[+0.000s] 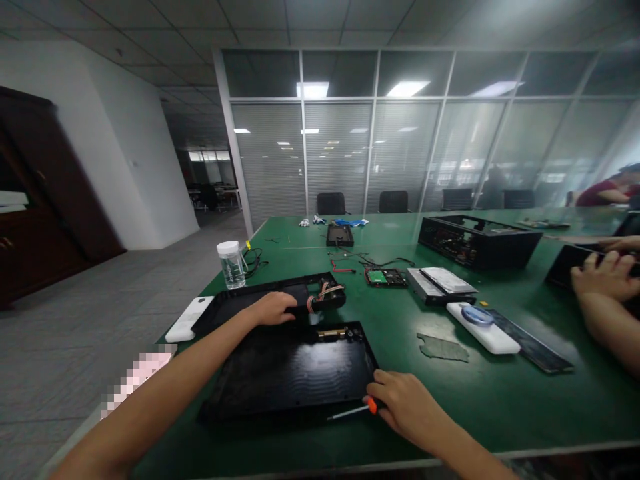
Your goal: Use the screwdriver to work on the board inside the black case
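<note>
A shallow black panel [295, 377] lies near me on the green table, with a brass-coloured part by its far edge. Behind it is a longer black frame [250, 293] with striped wires at its right end. My left hand [274, 308] is closed over the near edge of that frame. A screwdriver [350, 412] with an orange collar is held in my right hand [407, 405], its shaft pointing left along the panel's near edge. The fingers of this hand also touch the panel's right corner; most of the screwdriver's handle is hidden in it.
On the green table [395, 437] stand a clear bottle [233, 267], a hard drive [385, 277], a silver drive [435, 287], a white device [483, 327] and a black computer case [475, 243]. A co-worker's hand [605, 277] rests on a black box at the right.
</note>
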Tool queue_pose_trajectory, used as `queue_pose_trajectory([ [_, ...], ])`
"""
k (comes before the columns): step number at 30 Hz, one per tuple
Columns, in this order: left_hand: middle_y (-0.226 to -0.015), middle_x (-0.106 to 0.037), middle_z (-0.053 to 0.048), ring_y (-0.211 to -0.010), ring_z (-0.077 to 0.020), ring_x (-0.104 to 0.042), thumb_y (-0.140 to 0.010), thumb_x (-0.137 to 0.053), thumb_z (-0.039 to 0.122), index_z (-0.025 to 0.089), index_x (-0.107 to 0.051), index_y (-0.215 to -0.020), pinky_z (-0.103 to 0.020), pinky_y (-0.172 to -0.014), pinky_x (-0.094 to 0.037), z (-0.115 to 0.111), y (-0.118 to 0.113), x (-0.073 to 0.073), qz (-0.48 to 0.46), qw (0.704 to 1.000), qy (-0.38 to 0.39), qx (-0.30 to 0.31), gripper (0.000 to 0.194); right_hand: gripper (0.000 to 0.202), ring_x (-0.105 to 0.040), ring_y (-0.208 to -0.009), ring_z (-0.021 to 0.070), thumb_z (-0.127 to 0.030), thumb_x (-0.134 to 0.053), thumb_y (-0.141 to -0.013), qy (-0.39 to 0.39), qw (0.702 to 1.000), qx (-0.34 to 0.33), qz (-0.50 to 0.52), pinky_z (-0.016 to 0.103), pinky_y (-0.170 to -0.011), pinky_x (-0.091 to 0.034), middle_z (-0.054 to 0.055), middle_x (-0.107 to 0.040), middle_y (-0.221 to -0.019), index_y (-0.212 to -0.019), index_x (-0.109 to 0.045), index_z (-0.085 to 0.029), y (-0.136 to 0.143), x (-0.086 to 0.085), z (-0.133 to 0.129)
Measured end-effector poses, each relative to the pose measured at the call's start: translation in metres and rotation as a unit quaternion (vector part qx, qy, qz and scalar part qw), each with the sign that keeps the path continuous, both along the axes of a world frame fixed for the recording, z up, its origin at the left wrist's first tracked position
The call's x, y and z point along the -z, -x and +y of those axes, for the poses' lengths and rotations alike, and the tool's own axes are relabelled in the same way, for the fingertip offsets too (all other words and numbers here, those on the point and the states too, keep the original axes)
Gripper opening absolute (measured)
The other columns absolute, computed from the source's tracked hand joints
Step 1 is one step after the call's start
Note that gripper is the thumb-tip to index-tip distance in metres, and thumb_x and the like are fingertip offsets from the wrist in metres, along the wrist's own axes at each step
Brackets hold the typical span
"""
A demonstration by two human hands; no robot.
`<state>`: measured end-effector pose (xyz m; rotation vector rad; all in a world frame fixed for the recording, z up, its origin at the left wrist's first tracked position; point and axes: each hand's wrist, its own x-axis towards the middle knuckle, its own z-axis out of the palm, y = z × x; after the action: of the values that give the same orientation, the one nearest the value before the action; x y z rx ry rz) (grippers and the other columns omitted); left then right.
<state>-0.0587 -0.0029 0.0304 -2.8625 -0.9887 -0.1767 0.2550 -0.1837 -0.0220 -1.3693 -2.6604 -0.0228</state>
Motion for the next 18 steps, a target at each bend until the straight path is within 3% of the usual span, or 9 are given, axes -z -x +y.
queue_pose_trajectory([
  [5,-0.081,-0.06,-0.003,-0.077,-0.0174,-0.057,-0.079,-0.057,0.032,0.018,-0.056,-0.083,-0.025,-0.069,-0.04,-0.055,-0.016,-0.062,0.024,0.998,-0.037,0.036,0.015,0.021,-0.059,-0.085,0.019,-0.023,-0.046,-0.081,0.049,0.999,-0.003,-0.014,0.027,-0.074,-0.041,0.008,-0.062,-0.095,-0.094,-0.063,-0.02,0.025,-0.013,0.064],
  [8,-0.079,-0.059,-0.003,-0.072,-0.0163,-0.057,-0.079,-0.055,0.029,0.017,-0.055,-0.081,-0.025,-0.065,-0.041,-0.097,-0.029,-0.085,0.053,0.997,-0.047,0.042,0.011,0.027,-0.054,-0.099,0.0269,-0.025,-0.047,-0.08,0.079,0.993,0.004,0.086,0.037,-0.085,-0.039,0.013,-0.06,-0.106,-0.101,-0.062,-0.017,0.041,-0.011,0.104],
  [11,-0.077,-0.059,-0.002,-0.068,-0.0159,-0.057,-0.079,-0.055,0.025,0.017,-0.054,-0.078,-0.025,-0.062,-0.041,-0.132,-0.039,-0.089,0.074,0.996,-0.033,0.046,0.008,0.039,-0.048,-0.111,0.027,-0.025,-0.042,-0.083,0.16,0.943,0.004,0.293,0.039,-0.089,-0.038,0.015,-0.052,-0.123,-0.12,-0.05,-0.016,0.049,-0.004,0.128],
  [14,-0.078,-0.06,-0.002,-0.068,-0.016,-0.057,-0.078,-0.056,0.022,0.017,-0.053,-0.079,-0.025,-0.06,-0.042,-0.155,-0.04,-0.083,0.076,0.996,0.0,0.048,0.005,0.044,-0.055,-0.103,0.0219,-0.026,-0.028,-0.089,0.228,0.898,-0.002,0.377,0.036,-0.08,-0.045,0.013,-0.051,-0.126,-0.131,-0.035,-0.019,0.046,0.005,0.132],
  [18,-0.079,-0.061,-0.002,-0.069,-0.0168,-0.058,-0.078,-0.057,0.022,0.017,-0.054,-0.081,-0.026,-0.06,-0.043,-0.175,-0.036,-0.07,0.073,0.995,0.045,0.045,0.006,0.039,-0.061,-0.089,0.0239,-0.033,-0.029,-0.089,0.32,0.83,0.028,0.457,0.038,-0.074,-0.047,0.012,-0.062,-0.107,-0.118,-0.05,-0.018,0.032,0.011,0.129],
])
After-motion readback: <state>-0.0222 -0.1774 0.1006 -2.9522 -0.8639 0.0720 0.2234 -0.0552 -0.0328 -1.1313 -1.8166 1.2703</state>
